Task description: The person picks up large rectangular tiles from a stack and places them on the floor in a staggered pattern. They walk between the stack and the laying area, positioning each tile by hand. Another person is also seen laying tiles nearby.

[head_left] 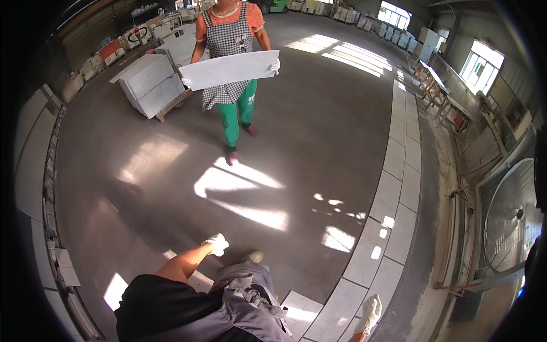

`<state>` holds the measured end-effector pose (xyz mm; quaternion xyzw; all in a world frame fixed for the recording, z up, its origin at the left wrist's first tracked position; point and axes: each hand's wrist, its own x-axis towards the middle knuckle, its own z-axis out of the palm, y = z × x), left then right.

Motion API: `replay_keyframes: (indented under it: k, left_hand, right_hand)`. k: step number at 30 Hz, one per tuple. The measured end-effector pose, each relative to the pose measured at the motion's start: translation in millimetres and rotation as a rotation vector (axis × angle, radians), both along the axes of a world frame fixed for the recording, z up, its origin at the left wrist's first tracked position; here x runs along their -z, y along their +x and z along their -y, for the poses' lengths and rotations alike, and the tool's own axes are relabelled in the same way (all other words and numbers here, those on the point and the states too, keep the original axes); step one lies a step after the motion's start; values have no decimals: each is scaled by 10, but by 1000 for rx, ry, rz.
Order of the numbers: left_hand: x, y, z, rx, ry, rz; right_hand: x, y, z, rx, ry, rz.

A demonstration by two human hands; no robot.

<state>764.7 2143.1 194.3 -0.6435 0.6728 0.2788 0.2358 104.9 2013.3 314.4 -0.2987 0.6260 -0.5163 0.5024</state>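
Note:
My left hand [217, 244], in a white glove, hangs beside my body above the dark concrete floor and holds nothing I can make out. My right hand [371, 312], also gloved, hangs low at the right over a row of pale stone slabs [392, 188] laid on the floor, fingers loosely apart and empty. Ahead of me a person in a checked apron and green trousers [231, 62] walks toward me carrying a long pale slab [231, 68] in both gloved hands.
A stack of grey slabs on a wooden pallet [149, 84] stands at the back left. More slabs lean along the left wall [34, 154]. Metal racks and a large fan [510, 216] line the right side. Sunlit patches cross the floor.

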Motion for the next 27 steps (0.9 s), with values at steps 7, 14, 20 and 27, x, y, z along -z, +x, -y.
replay_keyframes:
  k: [7, 14, 20, 27]
  left_hand:
    - [-616, 245, -171, -999, -2, -624]
    - [-885, 1408, 90, -117, -10, 25]
    - [-912, 2265, -329, -97, -190, -32]
    - [-1154, 2201, -942, -741, -157, -468]
  right_hand:
    - [-648, 1517, 520, -318, -74, 32]
    - [-2248, 2558, 1460, -310, -350, -288]
    - [-3276, 3185, 1540, -400, -608, -460]
    - [-5189, 3499, 1298, -427, -936, -518]
